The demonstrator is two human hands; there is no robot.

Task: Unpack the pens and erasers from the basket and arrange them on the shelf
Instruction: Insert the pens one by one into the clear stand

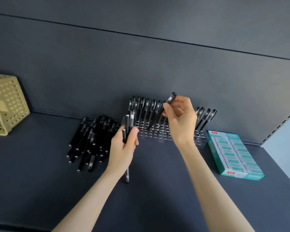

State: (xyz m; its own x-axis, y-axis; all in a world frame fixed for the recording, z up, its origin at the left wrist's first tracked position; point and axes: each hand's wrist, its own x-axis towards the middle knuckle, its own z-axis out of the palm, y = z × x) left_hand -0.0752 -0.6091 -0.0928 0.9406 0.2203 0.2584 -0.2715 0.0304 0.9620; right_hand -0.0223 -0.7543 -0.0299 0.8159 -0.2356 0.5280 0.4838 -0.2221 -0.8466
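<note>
Your left hand [124,148] has its grip curled round a few black pens [128,121]. Your right hand [179,121] pinches one pen [171,98] over the clear pen stand [151,131]. A pile of pens [89,139] lies on the shelf [157,198], left of the stand.

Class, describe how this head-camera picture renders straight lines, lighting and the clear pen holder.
Head view: wide-angle distortion tilts and slightly bows the wall seam; lighting is soft, shadows faint; the clear pen holder barely stands out against the dark shelf.
</note>
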